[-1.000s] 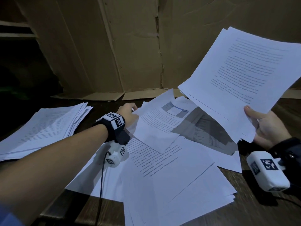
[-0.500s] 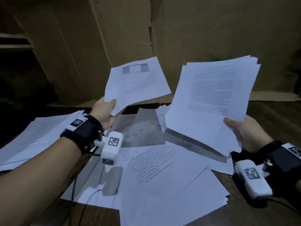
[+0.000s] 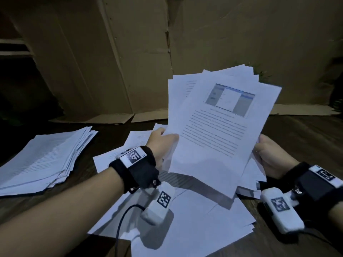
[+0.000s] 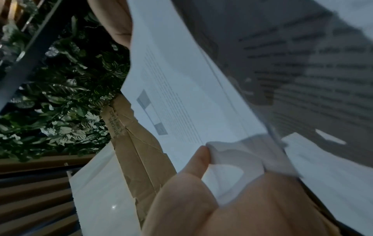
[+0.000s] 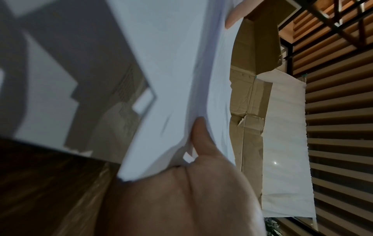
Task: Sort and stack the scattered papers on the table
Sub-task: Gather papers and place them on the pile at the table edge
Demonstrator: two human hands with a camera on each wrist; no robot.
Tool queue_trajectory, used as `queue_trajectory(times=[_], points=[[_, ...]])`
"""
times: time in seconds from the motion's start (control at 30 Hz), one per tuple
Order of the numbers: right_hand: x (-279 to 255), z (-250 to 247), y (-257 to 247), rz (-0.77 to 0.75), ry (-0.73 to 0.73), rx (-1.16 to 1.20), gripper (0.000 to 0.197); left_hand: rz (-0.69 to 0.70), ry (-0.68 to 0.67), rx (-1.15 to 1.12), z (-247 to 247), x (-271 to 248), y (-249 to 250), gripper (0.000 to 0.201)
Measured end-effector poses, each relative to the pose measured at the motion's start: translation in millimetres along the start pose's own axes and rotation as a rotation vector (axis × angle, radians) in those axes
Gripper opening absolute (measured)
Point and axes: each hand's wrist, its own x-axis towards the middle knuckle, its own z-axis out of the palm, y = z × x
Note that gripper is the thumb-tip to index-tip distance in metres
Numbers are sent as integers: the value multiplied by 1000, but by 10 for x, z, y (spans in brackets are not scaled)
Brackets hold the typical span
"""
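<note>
Text on held sheaf [image 3: 213, 138] illegible (blurred); right hand [image 3: 269, 156] fingers hidden behind it.

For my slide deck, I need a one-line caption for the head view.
Both hands, left hand and right hand, hold a sheaf of papers above loose sheets beside a finished stack.

cardboard [image 4: 139, 153] | handwriting, illegible | papers [image 3: 219, 130] | print blurred
</note>
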Motion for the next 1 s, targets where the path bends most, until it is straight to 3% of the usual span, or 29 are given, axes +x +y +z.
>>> queue_trajectory(times=[0.07, 0.17, 0.3, 0.4, 0.47, 0.57, 0.63, 0.7, 0.8, 0.9, 1.0], points=[[14, -6, 15, -17, -15, 8, 75, -5, -16, -63, 41, -58, 14, 23], [14, -3, 22, -45, -9, 21, 88, 17, 37, 16, 81, -48, 0, 22], [-20, 34, -29, -32, -14, 85, 56, 46, 90, -4, 101, -48, 27, 8], [-20, 55, -36, -31, 4, 101, 58, 71, 66, 27, 144, -95, 53, 16], [27, 47, -21, -14, 117, 117, 36, 89, 51, 70, 180, -134, 42, 20], [36, -18, -38, 49, 207, 176, 59, 135, 59, 149, 225, -146, -3, 20], [-1, 11, -113, 36, 148, 211, 53, 163, 94, 210, 247, -149, -8, 15], [-25, 40, -139, 21, 153, 133, 34, 177, 98, 224, 248, -153, 18, 12], [-33, 18, -123, 2, 139, 29, 38, 197, 61, 231, 179, -153, 116, 8], [-31, -6, -133, -16, 136, 69, 38, 181, -27, 208, 17, -118, 235, 21], [-9, -49, -174, -97, 277, 122, 32, 80, -65, 182, -307, -91, 356, 44]])
